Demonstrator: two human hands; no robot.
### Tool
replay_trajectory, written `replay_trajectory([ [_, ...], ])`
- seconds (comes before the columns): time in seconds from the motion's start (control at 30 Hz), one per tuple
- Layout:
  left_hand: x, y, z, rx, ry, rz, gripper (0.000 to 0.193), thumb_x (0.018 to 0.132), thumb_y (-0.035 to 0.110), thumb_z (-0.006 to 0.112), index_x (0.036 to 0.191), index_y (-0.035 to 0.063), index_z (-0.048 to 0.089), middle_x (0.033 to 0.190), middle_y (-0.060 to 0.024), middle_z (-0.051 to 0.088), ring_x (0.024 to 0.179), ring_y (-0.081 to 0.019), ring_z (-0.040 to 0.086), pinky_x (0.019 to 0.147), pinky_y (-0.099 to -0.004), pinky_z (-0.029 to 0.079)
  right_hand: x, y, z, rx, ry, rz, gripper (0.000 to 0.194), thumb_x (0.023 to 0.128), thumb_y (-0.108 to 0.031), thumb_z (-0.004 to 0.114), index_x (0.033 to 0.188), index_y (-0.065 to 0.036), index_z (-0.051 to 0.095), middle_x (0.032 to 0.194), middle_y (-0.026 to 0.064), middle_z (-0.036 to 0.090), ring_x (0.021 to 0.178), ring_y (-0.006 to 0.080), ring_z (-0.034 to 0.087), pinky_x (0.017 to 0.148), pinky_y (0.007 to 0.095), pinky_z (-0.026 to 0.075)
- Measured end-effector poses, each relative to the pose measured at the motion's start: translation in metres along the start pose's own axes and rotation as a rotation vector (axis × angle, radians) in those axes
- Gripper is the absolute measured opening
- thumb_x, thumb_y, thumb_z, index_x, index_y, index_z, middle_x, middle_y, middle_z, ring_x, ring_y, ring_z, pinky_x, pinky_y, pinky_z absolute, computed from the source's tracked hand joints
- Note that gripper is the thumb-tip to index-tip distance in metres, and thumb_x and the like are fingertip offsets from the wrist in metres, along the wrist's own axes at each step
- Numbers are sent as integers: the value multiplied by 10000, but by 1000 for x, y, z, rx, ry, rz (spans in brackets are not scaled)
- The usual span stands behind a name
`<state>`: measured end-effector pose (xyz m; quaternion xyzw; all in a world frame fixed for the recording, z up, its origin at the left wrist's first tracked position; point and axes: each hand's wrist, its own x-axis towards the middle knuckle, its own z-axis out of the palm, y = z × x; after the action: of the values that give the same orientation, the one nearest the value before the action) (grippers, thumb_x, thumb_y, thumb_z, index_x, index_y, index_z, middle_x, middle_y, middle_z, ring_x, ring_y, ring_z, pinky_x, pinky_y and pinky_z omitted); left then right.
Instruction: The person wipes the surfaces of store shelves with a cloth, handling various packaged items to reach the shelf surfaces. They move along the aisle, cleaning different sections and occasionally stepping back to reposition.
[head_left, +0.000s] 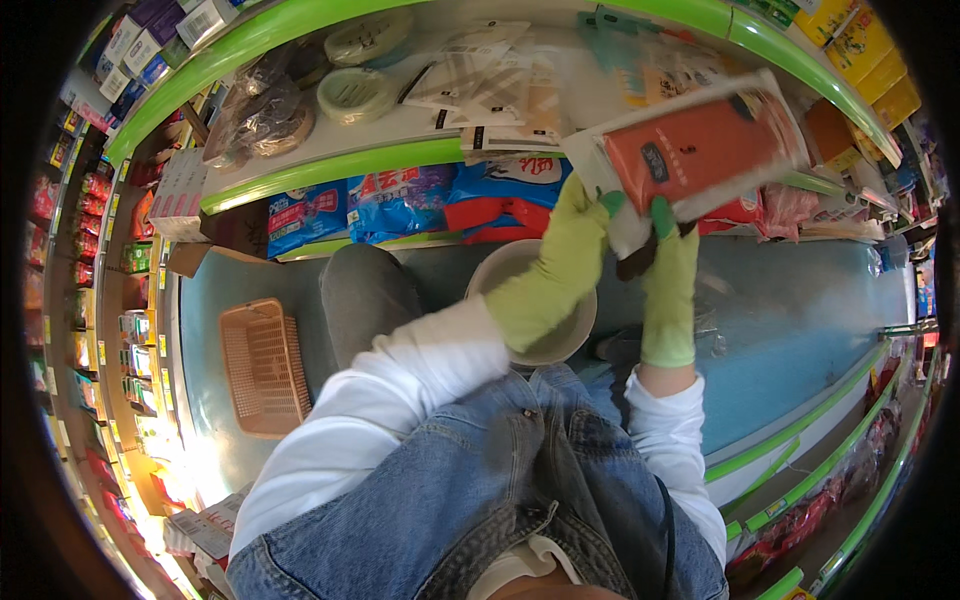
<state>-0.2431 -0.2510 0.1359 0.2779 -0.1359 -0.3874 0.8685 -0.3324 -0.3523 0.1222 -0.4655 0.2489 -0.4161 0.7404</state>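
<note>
Both of my hands wear light green gloves. My left hand grips the lower left corner of a flat orange-red package in a clear wrapper, its thumb on the front. At the package's bottom edge, my right hand holds it too, along with a dark brown cloth that hangs between the hands. The package is tilted up to the right in front of the shelf. Below my left forearm stands a pale round bucket, partly hidden by the glove and sleeve.
Ahead, a green-edged shelf bears flat packets, round green dishes and wrapped brown items. Blue bags lie beneath. An orange plastic basket is on the floor at left. More stocked shelves flank both sides.
</note>
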Motion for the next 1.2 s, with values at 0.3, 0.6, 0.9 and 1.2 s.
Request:
replay_trajectory([
  [0.3,110,190,-141,2412,-252,791,647,702,43,623,1328,92,465,1286,-200,514,1163,-395,500,931,-449,455,45,-37,-62,-113,-133,150,476,825,-114,693,1247,0,505,1110,82,616,952,180,614,795,307,504],
  [0.6,155,202,-158,2494,-374,412,402,773,155,574,1175,149,580,948,-163,640,851,-362,613,728,-445,487,42,-39,-70,-5,-152,119,451,846,-113,668,1252,-15,500,1089,78,621,884,171,638,709,303,541],
  [0.9,114,140,-94,2446,-580,498,606,777,332,644,1320,122,475,1311,-196,489,1167,-419,486,970,-498,383,39,-37,-71,-112,-96,124,491,824,-153,690,1259,-20,503,1102,70,615,946,157,609,763,283,499],
  [1.2,135,123,-82,2455,-363,675,626,790,187,579,1385,191,383,1168,-184,581,968,-366,613,790,-462,502,39,-39,-73,-160,-259,193,505,823,-92,658,1287,4,485,1175,89,601,1034,193,591,878,325,475],
])
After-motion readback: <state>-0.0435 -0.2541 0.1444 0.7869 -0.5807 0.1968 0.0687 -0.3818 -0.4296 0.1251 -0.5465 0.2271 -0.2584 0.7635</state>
